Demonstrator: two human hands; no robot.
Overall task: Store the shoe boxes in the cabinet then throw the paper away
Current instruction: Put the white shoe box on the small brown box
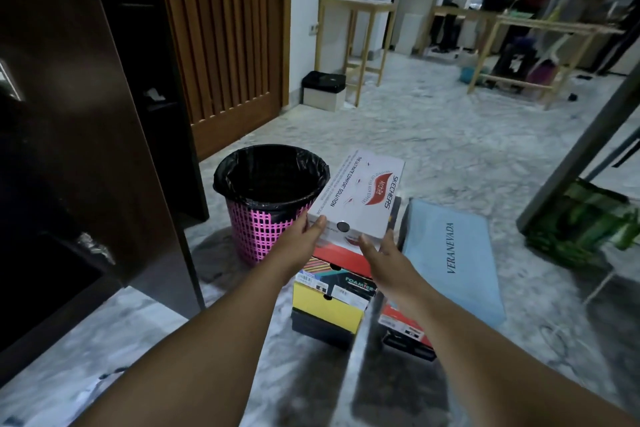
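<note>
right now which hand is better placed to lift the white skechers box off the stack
Left. The left hand already touches the near left corner of the white Skechers box, thumb on the lid. The right hand is open just short of it.

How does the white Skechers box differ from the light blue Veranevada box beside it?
The white Skechers box sits on top of a stack of shoe boxes; the light blue Veranevada box lies to its right, on a lower pile. The white one carries red and black print, the blue one a single dark word. The left hand and right hand touch the white box's near end; none touches the blue. Both have lids on.
</note>
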